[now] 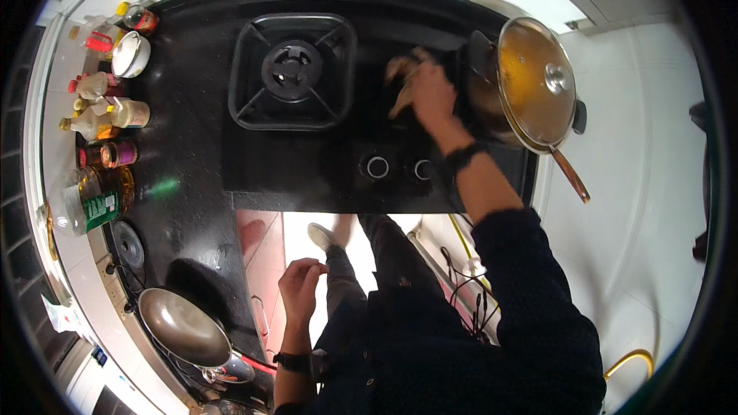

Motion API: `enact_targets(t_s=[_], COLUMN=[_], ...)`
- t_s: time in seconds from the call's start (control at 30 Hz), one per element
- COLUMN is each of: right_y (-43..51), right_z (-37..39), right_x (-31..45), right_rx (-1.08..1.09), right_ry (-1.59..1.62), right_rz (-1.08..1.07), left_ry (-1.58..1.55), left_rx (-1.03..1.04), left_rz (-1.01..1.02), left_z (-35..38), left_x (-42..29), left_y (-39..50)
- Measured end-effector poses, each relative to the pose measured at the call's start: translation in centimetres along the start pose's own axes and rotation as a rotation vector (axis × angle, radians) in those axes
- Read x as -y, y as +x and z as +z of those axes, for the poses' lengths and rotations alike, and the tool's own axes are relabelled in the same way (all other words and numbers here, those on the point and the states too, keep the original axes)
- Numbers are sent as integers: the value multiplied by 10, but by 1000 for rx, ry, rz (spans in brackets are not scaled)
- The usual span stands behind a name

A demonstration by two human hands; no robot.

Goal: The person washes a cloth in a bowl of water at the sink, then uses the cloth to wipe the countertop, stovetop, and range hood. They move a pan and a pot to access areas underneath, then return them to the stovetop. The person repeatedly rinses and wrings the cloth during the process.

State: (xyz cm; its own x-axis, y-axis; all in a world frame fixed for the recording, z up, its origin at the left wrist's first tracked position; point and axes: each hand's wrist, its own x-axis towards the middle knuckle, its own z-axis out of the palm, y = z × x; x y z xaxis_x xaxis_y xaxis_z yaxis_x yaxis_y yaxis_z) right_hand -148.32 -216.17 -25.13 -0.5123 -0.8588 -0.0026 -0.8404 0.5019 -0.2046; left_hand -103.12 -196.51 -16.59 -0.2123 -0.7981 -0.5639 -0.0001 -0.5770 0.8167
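My right hand [429, 89] is over the black stove top, left of the pot. A brownish cloth or rag [403, 78], blurred, shows at its fingertips, and its hold on it is hard to make out. The pot [487, 101] stands at the right with a glass lid [533, 80] tilted against or over it; the lid has a steel knob. To the left is a gas burner with a square pan support [293, 72]. Two control knobs [377, 167] sit at the front. My left hand [300, 288] hangs before my body, fingers curled with the tips together; whether they pinch anything is not visible.
Sauce bottles [130, 113], a stacked white bowl [131, 55] and a large oil bottle [101, 202] line the left wall. A metal wok [184, 327] lies at the lower left. Cables [478, 305] hang below the counter at the right.
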Motion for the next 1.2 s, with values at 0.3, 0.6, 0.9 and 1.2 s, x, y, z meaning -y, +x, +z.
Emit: enact_targets(t_s=[0.3, 0.6, 0.9, 1.2], right_y=[-40, 116, 36, 58], right_z=[24, 5, 8, 14], right_x=[25, 27, 41, 90], right_rx=[-74, -181, -72, -189], right_ry=[-34, -75, -164, -32], right_rz=[-292, 157, -66, -257], left_ry=[-16, -72, -104, -128], left_rx=[-26, -96, -97, -135], left_rz=[9, 82, 40, 18], left_z=[-22, -46, -57, -67], left_x=[4, -7, -1, 5], left_y=[15, 29, 41, 32])
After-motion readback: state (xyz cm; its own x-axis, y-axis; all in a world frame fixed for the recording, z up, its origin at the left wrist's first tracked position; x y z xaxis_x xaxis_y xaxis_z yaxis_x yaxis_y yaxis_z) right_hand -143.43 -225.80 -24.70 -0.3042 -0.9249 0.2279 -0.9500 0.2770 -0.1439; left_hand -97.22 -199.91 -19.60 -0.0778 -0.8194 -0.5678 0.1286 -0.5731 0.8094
